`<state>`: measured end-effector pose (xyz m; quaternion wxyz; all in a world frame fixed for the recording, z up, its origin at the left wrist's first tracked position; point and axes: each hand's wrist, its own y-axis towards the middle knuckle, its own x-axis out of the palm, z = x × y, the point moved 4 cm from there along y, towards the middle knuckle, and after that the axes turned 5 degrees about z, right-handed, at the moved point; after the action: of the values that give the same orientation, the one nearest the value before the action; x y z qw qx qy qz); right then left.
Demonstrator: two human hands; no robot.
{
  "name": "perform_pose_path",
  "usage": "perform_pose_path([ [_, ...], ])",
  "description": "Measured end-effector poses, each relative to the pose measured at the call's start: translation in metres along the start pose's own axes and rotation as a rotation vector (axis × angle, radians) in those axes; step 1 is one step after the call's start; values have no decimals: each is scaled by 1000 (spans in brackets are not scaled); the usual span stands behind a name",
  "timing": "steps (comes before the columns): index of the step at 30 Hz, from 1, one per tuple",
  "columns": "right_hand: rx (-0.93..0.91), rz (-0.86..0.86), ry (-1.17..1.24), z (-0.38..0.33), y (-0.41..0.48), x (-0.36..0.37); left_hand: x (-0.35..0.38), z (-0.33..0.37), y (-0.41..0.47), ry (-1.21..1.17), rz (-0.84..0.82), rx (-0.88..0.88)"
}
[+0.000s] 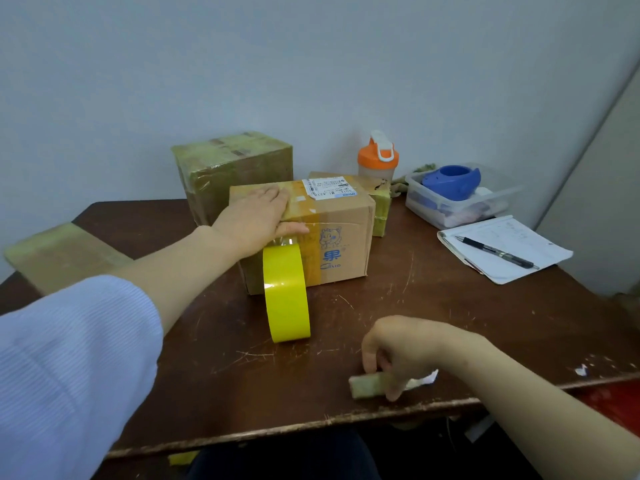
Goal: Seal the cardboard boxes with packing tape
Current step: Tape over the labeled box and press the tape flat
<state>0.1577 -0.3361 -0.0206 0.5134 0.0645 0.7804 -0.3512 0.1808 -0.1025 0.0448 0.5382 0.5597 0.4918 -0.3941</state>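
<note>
A brown cardboard box (341, 237) with a blue cartoon print and a white shipping label stands mid-table. My left hand (258, 216) lies flat on its top front edge, fingers straight, pressing tape down. A yellow roll of packing tape (285, 294) hangs upright against the box front, its strip running up under my left hand. Near the table's front edge, my right hand (401, 348) pinches a small pale, tape-wrapped object (367, 386) that looks like a cutter; its blade end is hidden.
A taller taped box (232, 168) stands behind, a smaller taped box (379, 199) to its right. An orange-lidded bottle (378, 157), a clear bin (457, 209) holding a blue tape dispenser, and a notepad (509, 251) with pen lie at right. Flat cardboard (59, 254) overhangs at left.
</note>
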Motion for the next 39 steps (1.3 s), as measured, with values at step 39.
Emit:
perform_pose_path([
  [39,-113,1004,-50,-51,113,-159,-11,-13,-35,-398,317,101],
])
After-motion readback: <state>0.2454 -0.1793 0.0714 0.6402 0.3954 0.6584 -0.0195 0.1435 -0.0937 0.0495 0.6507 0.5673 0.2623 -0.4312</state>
